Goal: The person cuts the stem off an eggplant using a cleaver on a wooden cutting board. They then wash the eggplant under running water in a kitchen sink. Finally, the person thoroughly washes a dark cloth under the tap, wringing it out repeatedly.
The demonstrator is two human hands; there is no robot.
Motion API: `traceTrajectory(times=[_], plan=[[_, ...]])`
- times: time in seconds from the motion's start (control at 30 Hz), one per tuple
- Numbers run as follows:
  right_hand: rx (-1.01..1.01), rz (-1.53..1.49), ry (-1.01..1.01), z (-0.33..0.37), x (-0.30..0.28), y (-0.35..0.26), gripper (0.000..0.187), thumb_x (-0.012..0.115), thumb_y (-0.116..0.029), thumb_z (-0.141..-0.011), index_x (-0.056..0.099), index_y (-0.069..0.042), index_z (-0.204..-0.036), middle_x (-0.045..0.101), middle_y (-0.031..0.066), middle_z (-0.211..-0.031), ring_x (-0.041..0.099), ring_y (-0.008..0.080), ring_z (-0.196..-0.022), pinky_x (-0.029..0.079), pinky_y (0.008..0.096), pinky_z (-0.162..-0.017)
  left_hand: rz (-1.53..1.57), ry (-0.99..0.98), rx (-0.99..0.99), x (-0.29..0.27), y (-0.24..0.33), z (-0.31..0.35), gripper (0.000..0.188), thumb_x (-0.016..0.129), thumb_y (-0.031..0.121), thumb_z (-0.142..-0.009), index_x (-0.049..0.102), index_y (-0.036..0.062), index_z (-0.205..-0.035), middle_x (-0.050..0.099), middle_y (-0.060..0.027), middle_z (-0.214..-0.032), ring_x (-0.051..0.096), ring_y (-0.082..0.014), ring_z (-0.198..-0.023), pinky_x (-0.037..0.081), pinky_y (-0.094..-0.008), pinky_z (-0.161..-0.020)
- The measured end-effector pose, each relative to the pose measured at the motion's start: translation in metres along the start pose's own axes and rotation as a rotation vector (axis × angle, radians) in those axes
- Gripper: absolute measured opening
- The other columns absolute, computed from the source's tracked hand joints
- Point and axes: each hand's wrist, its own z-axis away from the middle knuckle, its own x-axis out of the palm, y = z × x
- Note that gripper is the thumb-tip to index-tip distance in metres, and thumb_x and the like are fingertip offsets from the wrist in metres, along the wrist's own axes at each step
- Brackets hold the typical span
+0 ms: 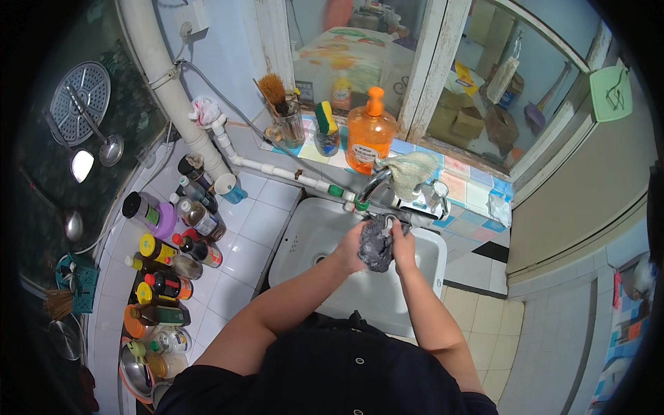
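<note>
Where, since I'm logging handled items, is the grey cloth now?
In the head view, right of centre, the grey cloth is between the left hand and right hand, over the sink, near the faucet.

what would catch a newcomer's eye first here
Probably the bright orange pump bottle on the tiled ledge behind the white sink. Next, perhaps, the grey cloth that the left hand and right hand hold over it, and the bottles crowding the counter at left.

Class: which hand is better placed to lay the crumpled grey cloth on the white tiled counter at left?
Likely the left hand: it holds the cloth on the side nearer the counter; the right hand is farther away.
</note>
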Motion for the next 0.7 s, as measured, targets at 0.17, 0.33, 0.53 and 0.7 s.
traceTrajectory(times=[0.17, 0.33, 0.53, 0.7], plan=[[0.493, -0.230, -0.397, 0.038, -0.039, 0.028, 0.035, 0.056, -0.025, -0.085, 0.050, -0.009, -0.116, 0.053, 0.0052, -0.111, 0.051, 0.0162, -0.099, 0.044, 0.0367, -0.084, 0.004, 0.020, 0.157, -0.003, 0.030, 0.007, 0.030, 0.037, 0.032, -0.092, 0.057, 0.0099, -0.087, 0.061, -0.0076, -0.079, 0.060, -0.0247, -0.073, 0.049, -0.0393, -0.072], [-0.121, -0.027, -0.557, 0.047, -0.027, 0.017, 0.085, 0.069, -0.008, -0.071, 0.019, -0.009, -0.140, 0.041, 0.0132, -0.130, 0.034, 0.0223, -0.125, 0.031, 0.0338, -0.100, -0.087, 0.096, 0.127, -0.008, 0.029, 0.006, 0.029, 0.042, 0.033, -0.090, 0.058, 0.0088, -0.090, 0.060, -0.0061, -0.074, 0.060, -0.0214, -0.072, 0.049, -0.0370, -0.068], [-0.205, 0.014, -0.578, 0.047, -0.002, -0.034, 0.067, 0.073, -0.014, -0.066, 0.040, -0.001, -0.122, 0.054, 0.0113, -0.107, 0.052, 0.0182, -0.098, 0.040, 0.0287, -0.085, -0.094, 0.054, 0.188, 0.003, 0.028, 0.012, 0.023, 0.046, 0.027, -0.089, 0.057, 0.0074, -0.094, 0.061, -0.0053, -0.086, 0.059, -0.0186, -0.081, 0.047, -0.0351, -0.076], [-0.030, -0.223, -0.494, 0.035, -0.016, -0.028, 0.033, 0.063, -0.002, -0.067, 0.053, -0.002, -0.099, 0.057, 0.0015, -0.084, 0.053, 0.0098, -0.073, 0.043, 0.0236, -0.068, -0.420, 0.390, 0.208, -0.074, 0.048, 0.033, 0.028, 0.052, 0.030, -0.085, 0.055, 0.0090, -0.103, 0.059, -0.0058, -0.103, 0.054, -0.0224, -0.098, 0.042, -0.0403, -0.084]])
